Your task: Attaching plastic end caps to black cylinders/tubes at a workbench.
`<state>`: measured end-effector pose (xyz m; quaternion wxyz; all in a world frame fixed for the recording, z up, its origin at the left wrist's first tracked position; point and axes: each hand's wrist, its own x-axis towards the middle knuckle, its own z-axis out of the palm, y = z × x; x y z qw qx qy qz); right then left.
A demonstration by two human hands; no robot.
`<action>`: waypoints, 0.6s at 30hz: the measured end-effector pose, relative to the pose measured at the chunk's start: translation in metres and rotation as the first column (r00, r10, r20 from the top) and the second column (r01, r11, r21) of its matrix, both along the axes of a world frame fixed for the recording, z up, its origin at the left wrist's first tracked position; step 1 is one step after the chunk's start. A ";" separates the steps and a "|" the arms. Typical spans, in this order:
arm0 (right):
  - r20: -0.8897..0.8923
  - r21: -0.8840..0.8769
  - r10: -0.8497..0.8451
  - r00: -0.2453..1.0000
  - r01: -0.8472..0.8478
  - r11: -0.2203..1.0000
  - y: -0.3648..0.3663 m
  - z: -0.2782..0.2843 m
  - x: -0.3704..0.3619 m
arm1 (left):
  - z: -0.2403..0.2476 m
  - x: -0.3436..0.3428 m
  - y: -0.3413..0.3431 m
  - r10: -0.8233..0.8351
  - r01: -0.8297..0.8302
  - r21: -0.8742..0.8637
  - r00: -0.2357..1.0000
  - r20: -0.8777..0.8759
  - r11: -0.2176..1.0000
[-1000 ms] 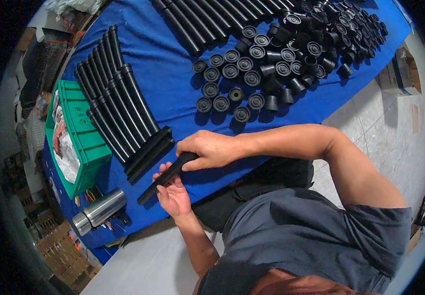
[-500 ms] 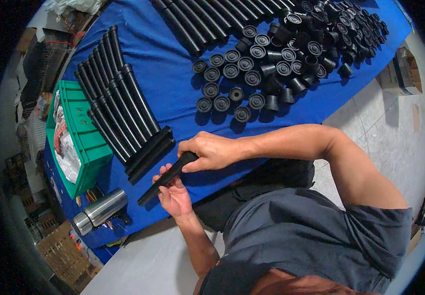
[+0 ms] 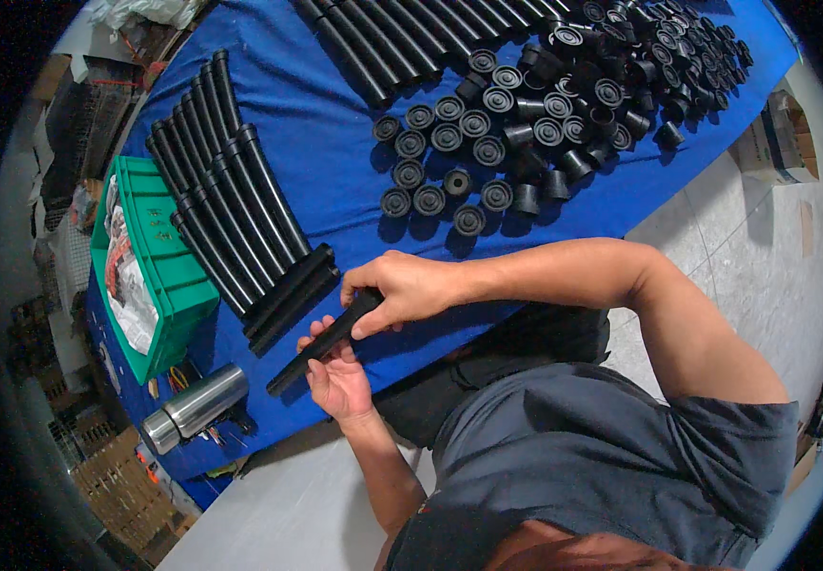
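Black tube (image 3: 324, 341) sat over the blue table's (image 3: 335, 124) near edge, both my hands clamped on it: right hand (image 3: 402, 288) at the upper end, left hand (image 3: 338, 379) under the middle. Finished-looking tubes (image 3: 231, 209) lay stacked just left; loose end caps (image 3: 516, 114) and bare tubes (image 3: 402, 38) beyond were plenty, so much work looked left.

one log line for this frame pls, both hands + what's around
left hand: grips black tube from below | right hand: closed on tube's upper end | nearby: tube row, black caps, green bin, steel flask, blue table
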<state>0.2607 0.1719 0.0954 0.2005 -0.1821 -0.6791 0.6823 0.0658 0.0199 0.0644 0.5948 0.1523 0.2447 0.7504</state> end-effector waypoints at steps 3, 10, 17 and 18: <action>0.034 -0.100 0.019 0.999 -0.016 0.995 0.001 0.005 0.001 | 0.000 -0.001 -0.001 0.001 -0.001 0.009 1.000 0.018 1.000; -0.268 0.468 -0.148 0.952 0.263 0.844 -0.006 -0.016 -0.005 | 0.005 0.004 0.003 0.039 -0.040 -0.086 0.999 -0.013 0.996; 0.041 0.159 0.012 0.999 -0.018 0.987 0.002 -0.001 0.002 | 0.002 0.002 0.002 0.000 -0.001 -0.026 0.999 -0.035 1.000; -0.016 0.208 -0.034 0.999 0.036 0.977 0.000 -0.007 0.000 | 0.002 0.002 0.002 -0.001 0.000 -0.025 0.999 -0.035 1.000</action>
